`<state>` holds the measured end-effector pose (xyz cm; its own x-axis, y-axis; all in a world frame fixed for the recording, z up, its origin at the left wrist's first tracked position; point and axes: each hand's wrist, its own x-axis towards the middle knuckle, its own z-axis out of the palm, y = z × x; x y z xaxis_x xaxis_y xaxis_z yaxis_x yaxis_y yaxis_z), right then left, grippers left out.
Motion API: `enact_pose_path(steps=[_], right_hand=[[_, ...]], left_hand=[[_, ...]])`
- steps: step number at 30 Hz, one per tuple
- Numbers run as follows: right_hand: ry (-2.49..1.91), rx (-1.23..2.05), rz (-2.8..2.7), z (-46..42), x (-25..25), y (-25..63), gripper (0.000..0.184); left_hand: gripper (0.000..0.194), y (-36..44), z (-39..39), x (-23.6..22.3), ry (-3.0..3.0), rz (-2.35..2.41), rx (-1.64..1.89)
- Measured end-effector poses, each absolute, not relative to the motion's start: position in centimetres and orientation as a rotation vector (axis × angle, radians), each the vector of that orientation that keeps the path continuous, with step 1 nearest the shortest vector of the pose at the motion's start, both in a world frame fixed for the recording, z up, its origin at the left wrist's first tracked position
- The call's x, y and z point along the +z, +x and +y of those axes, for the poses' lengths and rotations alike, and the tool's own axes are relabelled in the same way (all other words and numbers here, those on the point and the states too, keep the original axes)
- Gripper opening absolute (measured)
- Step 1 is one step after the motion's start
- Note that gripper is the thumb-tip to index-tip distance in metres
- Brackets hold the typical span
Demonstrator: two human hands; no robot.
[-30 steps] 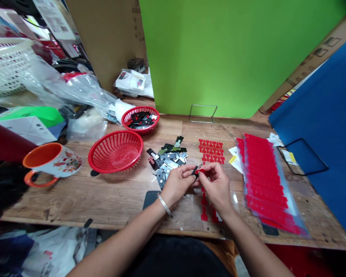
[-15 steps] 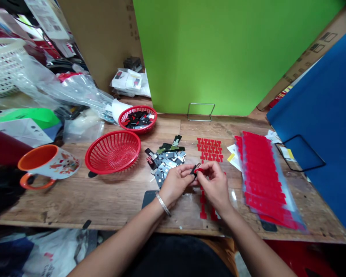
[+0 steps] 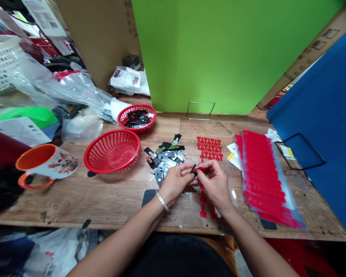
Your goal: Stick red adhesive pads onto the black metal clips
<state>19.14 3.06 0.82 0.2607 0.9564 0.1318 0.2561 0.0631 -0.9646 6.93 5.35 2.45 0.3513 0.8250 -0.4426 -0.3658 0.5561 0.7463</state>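
Between my fingertips, a small black metal clip (image 3: 193,170) is pinched by my left hand (image 3: 177,179). My right hand (image 3: 215,181) is closed on a red T-shaped sticker (image 3: 200,168), pressed against the clip; the fingers hide much of both pieces. Just left of my hands lies a loose heap of black and silver metal clips (image 3: 165,161). Rows of red T-shaped stickers (image 3: 210,148) lie on the table beyond my right hand, and more red stickers (image 3: 203,211) show beneath it.
A red basket (image 3: 112,152) stands left of the heap, with a smaller red basket (image 3: 137,118) of clips behind it. An orange-handled mug (image 3: 47,165) is farther left. Stacked red sticker sheets (image 3: 262,173) lie at right. A green board (image 3: 219,57) and wire stand (image 3: 201,110) are behind.
Both hands stay in nearly the same place, still joined at the clip and red sticker, with only slight finger movement. The view has shifted a little.
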Motion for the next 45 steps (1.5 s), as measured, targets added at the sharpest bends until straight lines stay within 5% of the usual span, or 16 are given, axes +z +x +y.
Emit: enact_pose_path(steps=[37, 45], right_hand=[[-1.482, 0.460, -1.432, 2.6, 1.6, 19.0, 0.008], [-1.484, 0.764, -1.302, 3.6, 2.0, 19.7, 0.012]], left_hand=[[0.029, 7.1, 5.2, 1.6, 0.650, 0.941, 0.945], [0.025, 7.0, 5.0, 1.7, 0.693, 0.944, 0.907]])
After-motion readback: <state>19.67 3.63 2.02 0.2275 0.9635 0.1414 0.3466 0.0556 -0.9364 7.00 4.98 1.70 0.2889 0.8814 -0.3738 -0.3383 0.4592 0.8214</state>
